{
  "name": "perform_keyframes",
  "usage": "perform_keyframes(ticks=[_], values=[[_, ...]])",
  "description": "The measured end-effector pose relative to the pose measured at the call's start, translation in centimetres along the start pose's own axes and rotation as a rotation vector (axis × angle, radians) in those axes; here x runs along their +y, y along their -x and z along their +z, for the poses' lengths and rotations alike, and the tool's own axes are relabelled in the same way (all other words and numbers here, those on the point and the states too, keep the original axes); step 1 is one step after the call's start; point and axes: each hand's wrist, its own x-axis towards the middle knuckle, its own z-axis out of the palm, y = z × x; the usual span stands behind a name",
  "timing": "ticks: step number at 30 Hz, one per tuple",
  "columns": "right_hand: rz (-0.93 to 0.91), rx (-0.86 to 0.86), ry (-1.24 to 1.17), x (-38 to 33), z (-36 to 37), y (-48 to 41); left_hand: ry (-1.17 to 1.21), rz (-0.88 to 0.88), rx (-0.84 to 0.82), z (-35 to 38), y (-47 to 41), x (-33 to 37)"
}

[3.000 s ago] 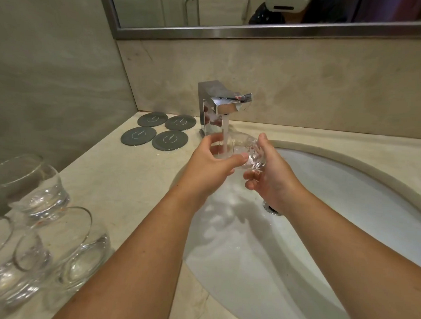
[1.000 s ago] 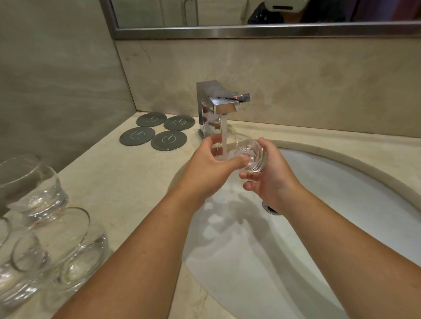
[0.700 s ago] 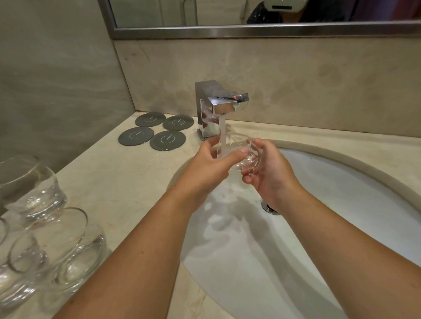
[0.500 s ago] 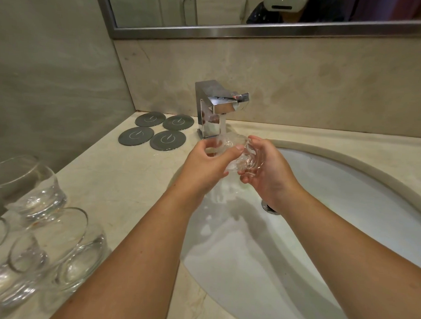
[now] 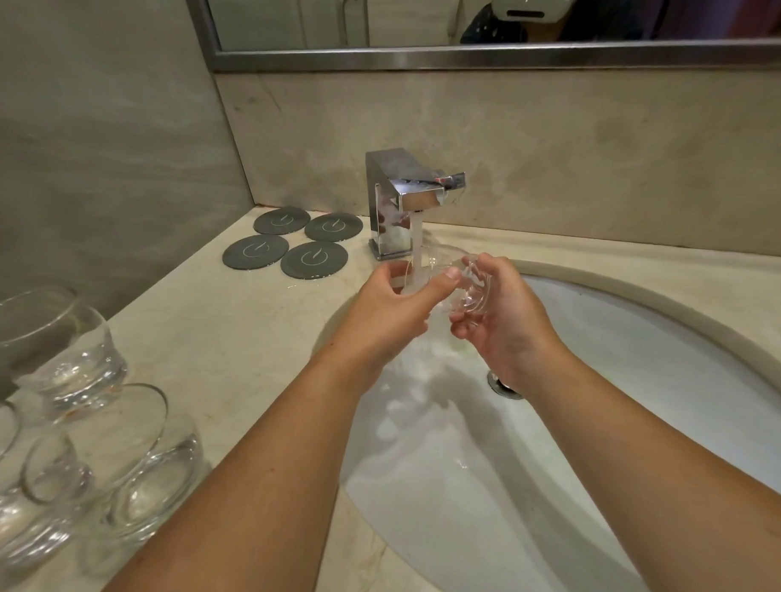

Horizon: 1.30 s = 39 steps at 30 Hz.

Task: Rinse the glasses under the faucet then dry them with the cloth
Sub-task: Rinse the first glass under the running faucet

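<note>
Clear glass tumbler (image 5: pixel 458 282) held on its side above the white sink basin (image 5: pixel 642 393), directly below the chrome faucet (image 5: pixel 405 199), with the water stream (image 5: pixel 416 252) falling on the end nearer the mouth. Pinched at that end by the left hand (image 5: pixel 392 313), thumb in front and fingers curled behind. Cupped at the thick base by the right hand (image 5: pixel 503 317), fingers wrapped over the top.

Compared with three seconds back: same spot, same running stream, but right fingers rolled further over the base and the tumbler turned a little between the two palms. Half a second back, tipped and raised slightly toward the spout; now settled back into the flow.

Judged from that: rinsing by rotation, well under way for this piece, not yet ended.

More glasses (image 5: pixel 68 355) clustered at the near left of the stone surface (image 5: pixel 228 334), one apparently lying on its side (image 5: pixel 153 460); rinsed or not, impossible to tell. Four grey coasters (image 5: pixel 300 241) just beside the faucet's foot. No cloth anywhere in view, so drying not begun.

Likely next: emptying, shaking off, then fetching the cloth. Wet glass probably slippery; two-handed hold worth keeping.
</note>
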Motion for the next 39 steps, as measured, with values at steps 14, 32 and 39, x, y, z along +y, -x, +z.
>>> perform_keyframes(ticks=[14, 32, 39], values=[[0.02, 0.001, 0.038, 0.57, -0.36, -0.34, -0.017, 0.051, 0.002, -0.07, -0.35, 0.11], [0.022, 0.021, 0.112, 0.61, -0.17, 0.03, 0.117, -0.043, 0.045, -0.6, -0.34, 0.4], [-0.051, 0.044, 0.044, 0.27, -0.27, -0.09, 0.097, -0.05, -0.01, -0.19, -0.26, 0.18]])
